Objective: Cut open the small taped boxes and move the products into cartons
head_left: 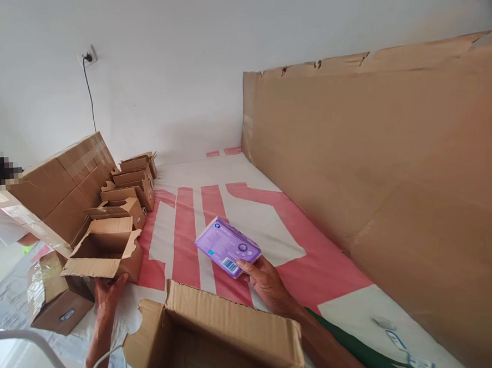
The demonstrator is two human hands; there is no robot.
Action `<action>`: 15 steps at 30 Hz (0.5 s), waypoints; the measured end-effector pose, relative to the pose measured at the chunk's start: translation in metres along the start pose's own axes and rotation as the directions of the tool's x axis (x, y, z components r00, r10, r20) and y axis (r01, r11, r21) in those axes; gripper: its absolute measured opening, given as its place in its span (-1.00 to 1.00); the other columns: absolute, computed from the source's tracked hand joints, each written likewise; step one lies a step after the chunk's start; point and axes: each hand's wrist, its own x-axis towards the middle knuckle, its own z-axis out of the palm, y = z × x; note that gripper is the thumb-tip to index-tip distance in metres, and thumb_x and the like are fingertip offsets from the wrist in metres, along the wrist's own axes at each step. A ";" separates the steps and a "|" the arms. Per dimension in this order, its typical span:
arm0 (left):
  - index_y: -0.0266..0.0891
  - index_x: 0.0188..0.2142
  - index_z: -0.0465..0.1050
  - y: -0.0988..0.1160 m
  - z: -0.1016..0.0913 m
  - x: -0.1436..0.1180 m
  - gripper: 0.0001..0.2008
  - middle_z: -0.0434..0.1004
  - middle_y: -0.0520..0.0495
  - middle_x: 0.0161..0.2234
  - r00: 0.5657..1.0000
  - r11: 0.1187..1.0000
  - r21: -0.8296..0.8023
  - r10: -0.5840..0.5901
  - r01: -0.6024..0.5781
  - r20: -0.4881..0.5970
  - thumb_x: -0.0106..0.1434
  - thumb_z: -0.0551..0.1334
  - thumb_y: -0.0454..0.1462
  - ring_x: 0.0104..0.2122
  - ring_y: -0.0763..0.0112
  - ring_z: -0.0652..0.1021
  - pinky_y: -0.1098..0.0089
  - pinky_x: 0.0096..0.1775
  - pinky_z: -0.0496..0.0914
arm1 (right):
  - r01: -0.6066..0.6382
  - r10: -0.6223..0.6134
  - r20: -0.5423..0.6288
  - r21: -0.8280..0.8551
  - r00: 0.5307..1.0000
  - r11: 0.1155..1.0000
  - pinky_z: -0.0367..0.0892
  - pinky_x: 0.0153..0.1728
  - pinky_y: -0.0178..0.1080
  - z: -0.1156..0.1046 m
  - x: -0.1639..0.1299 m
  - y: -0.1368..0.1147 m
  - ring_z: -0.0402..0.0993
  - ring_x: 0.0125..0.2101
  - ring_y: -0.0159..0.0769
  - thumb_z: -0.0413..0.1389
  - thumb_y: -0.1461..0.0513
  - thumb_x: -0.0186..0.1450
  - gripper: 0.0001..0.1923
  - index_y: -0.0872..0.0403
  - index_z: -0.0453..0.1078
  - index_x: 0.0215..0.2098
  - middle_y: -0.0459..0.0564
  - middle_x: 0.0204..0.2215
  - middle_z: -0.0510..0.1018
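Observation:
A purple pack [229, 247] with a printed barcode is held at its near right corner by my right hand [265, 283], thumb on top. It is tilted above the red and white cloth. My left hand [107, 292] grips the near side of an open cardboard box [129, 259], with the thumb along its wall and some fingers hidden. Just left of that hand is another cardboard box [62, 312], taped and with a small label. Closest to me, a larger open cardboard box [233, 323] stands below the purple pack; its visible inside shows bare cardboard.
Several small open boxes [127, 185] stand in a row toward the wall, beside a tall cardboard panel [68, 181]. A long cardboard sheet [378, 159] borders the right side. White cable [101, 362] crosses near my left forearm. Part of another person shows at far left.

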 end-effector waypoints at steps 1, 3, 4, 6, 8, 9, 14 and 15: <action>-0.12 0.09 0.47 0.001 0.001 0.002 -0.37 0.68 -0.21 -0.05 1.000 1.000 -0.002 0.009 -0.009 0.006 0.06 0.54 -0.06 0.14 -0.14 0.65 -0.08 0.19 0.52 | -0.003 0.003 -0.002 0.002 1.000 1.000 0.58 -0.23 -0.01 -0.001 0.000 0.001 0.68 -0.14 0.06 0.49 -0.06 0.11 -0.45 -0.06 0.55 -0.02 0.03 -0.10 0.73; -0.15 0.08 0.49 0.002 0.002 0.005 -0.36 0.71 -0.22 -0.05 0.999 0.999 -0.033 0.017 -0.016 0.028 0.04 0.54 -0.06 0.12 -0.14 0.66 -0.07 0.18 0.54 | -0.006 0.006 -0.007 0.002 1.000 1.000 0.58 -0.22 -0.01 -0.002 0.001 0.002 0.68 -0.14 0.05 0.50 -0.04 0.11 -0.46 -0.05 0.56 -0.01 0.04 -0.10 0.73; -0.17 0.07 0.50 0.002 0.003 0.007 -0.35 0.71 -0.23 -0.06 0.999 0.998 -0.054 0.016 -0.014 0.043 0.02 0.55 -0.06 0.10 -0.15 0.67 -0.07 0.17 0.54 | -0.006 0.006 -0.009 0.002 1.000 1.000 0.58 -0.21 -0.01 -0.003 0.001 0.002 0.67 -0.14 0.05 0.50 -0.04 0.12 -0.46 -0.05 0.56 -0.02 0.04 -0.11 0.72; -0.20 0.06 0.51 0.003 0.004 0.010 -0.34 0.72 -0.26 -0.07 0.998 0.996 -0.088 0.004 0.002 0.063 -0.01 0.56 -0.05 0.09 -0.17 0.68 -0.08 0.17 0.54 | -0.003 0.003 -0.011 -0.003 1.000 1.000 0.58 -0.21 -0.01 -0.003 0.001 0.003 0.67 -0.13 0.05 0.49 -0.04 0.12 -0.48 -0.05 0.57 -0.03 0.04 -0.11 0.72; -0.20 0.05 0.50 0.003 0.005 0.013 -0.33 0.72 -0.27 -0.05 0.997 0.993 -0.115 -0.014 0.022 0.072 -0.01 0.57 -0.04 0.09 -0.18 0.68 -0.09 0.15 0.55 | 0.001 -0.001 -0.011 -0.009 1.000 1.000 0.58 -0.19 -0.02 -0.004 0.001 0.003 0.67 -0.14 0.04 0.48 -0.03 0.13 -0.51 -0.06 0.57 -0.05 0.02 -0.12 0.72; -0.20 0.06 0.49 0.003 0.005 0.014 -0.33 0.72 -0.28 -0.03 0.997 0.991 -0.128 -0.022 0.032 0.076 -0.01 0.57 -0.04 0.09 -0.17 0.68 -0.08 0.14 0.56 | 0.000 0.000 -0.008 -0.011 1.000 1.000 0.58 -0.19 -0.02 -0.003 0.001 0.003 0.67 -0.14 0.03 0.48 -0.03 0.14 -0.52 -0.07 0.57 -0.05 0.01 -0.12 0.72; -0.25 0.06 0.47 0.000 0.012 0.023 -0.29 0.71 -0.33 0.03 0.996 0.989 -0.146 -0.028 0.040 0.079 -0.01 0.58 -0.03 0.07 -0.14 0.69 -0.01 0.09 0.57 | -0.008 0.009 -0.012 0.011 1.000 1.000 0.56 -0.24 -0.04 -0.003 0.002 0.003 0.66 -0.17 0.03 0.49 -0.02 0.11 -0.53 -0.08 0.57 -0.07 0.01 -0.15 0.72; -0.26 0.05 0.47 0.000 0.014 0.026 -0.29 0.71 -0.34 0.03 0.997 0.988 -0.149 -0.026 0.036 0.074 -0.02 0.58 -0.03 0.07 -0.13 0.69 0.00 0.09 0.57 | -0.011 0.011 -0.009 0.018 1.000 1.000 0.56 -0.24 -0.04 -0.003 0.002 0.004 0.66 -0.17 0.03 0.50 -0.01 0.11 -0.53 -0.08 0.57 -0.08 0.01 -0.14 0.73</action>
